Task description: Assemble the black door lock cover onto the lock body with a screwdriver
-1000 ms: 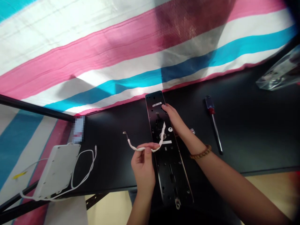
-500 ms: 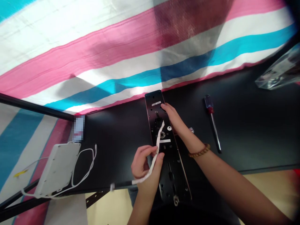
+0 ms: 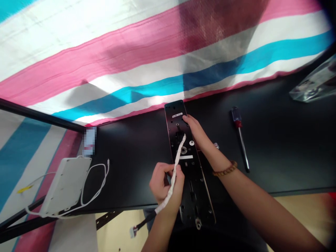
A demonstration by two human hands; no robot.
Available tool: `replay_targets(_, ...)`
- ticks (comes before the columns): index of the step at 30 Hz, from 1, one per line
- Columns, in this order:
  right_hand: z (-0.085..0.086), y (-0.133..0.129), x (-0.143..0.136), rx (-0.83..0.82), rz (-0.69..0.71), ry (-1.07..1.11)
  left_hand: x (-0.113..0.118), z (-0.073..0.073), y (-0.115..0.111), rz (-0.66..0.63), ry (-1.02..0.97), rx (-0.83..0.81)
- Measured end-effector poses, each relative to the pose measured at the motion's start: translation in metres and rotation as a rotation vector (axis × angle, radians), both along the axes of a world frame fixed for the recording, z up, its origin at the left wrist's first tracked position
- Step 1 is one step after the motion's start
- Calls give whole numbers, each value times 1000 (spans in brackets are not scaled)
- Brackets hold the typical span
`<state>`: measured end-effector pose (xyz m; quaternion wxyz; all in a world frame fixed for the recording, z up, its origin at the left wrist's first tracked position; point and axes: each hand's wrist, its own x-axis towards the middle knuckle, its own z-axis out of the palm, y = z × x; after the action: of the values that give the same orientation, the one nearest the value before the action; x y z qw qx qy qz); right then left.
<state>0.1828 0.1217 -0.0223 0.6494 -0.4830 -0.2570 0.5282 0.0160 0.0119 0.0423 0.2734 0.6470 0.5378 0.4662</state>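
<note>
hands split: left hand (image 3: 165,185) pinches a white-sleeved cable (image 3: 175,168); right hand (image 3: 195,131) lies flat, fingers extended, on the long black metal lock plate (image 3: 189,164) on the black counter (image 3: 275,147).

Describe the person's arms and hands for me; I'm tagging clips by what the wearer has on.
Both arms are bare to the picture's edge, with no sleeves or gloves in view. The right hand has a brown wooden bead bracelet round its wrist. The left hand and its wrist show no rings, watch or markings.
</note>
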Motion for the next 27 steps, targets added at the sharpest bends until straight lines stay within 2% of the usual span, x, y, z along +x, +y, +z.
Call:
replay_targets(6,3,-1,-1,-9,2,23,0,0,2,-32,-25,24)
replay_targets(16,7,-2,-1,-21,1,-2,-2,3,0,-81,79,46)
replay_targets(20,6,-2,-1,-14,3,0,-2,6,1,-131,140,21)
replay_targets(27,3,0,-1,-2,11,-8,-4,5,4,-229,112,20)
